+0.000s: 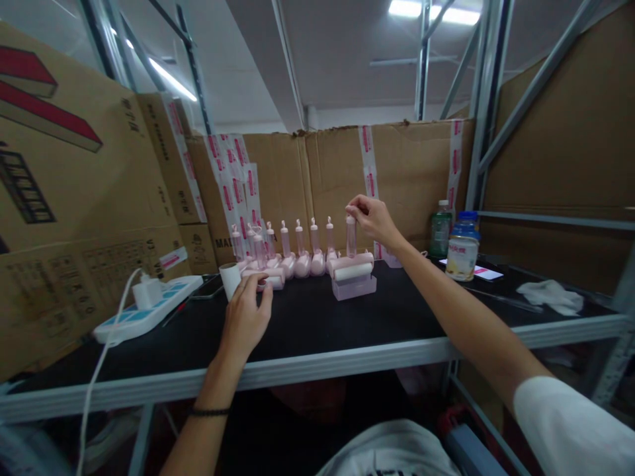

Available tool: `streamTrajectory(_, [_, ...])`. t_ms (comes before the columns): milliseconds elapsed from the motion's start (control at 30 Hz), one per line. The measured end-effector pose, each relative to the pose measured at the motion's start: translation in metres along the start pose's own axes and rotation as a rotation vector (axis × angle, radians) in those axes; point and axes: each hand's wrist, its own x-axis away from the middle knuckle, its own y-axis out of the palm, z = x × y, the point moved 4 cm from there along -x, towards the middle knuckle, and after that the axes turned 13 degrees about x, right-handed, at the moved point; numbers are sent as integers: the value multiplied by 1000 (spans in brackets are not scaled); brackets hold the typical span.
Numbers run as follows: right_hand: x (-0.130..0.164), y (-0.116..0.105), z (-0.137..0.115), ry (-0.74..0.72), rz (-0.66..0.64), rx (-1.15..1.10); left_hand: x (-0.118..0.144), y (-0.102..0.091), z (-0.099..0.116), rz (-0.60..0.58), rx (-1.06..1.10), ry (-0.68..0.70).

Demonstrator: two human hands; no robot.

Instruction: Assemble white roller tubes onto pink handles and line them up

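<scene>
My right hand (pixel 370 215) pinches the white top of an upright, clear pink handle. This belongs to a lint roller (pixel 353 266) with a white roll, whose pale pink cover tray (pixel 354 287) sits below it. My left hand (pixel 248 314) is low over the table, thumb and fingers apart. Its fingertips are beside a second lint roller (pixel 272 280) lying at the left; whether they touch it I cannot tell. A tilted white tube (pixel 230 280) stands against the far side of the left fingers. Several more pink lint rollers (pixel 302 264) stand in a row behind.
A white power strip (pixel 153 307) with a plugged-in charger and cable lies left, near a dark phone (pixel 208 287). At right are a green bottle (pixel 440 231), a blue-lidded jar (pixel 464 251) and a crumpled white cloth (pixel 551 295). Cardboard walls (pixel 332 165) enclose the black table (pixel 307 330).
</scene>
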Motion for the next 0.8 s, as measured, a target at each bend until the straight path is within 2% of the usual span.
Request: streamTrajectory(800, [5,2,2,8,-33,-4,0,1,-3,-14,14,-8])
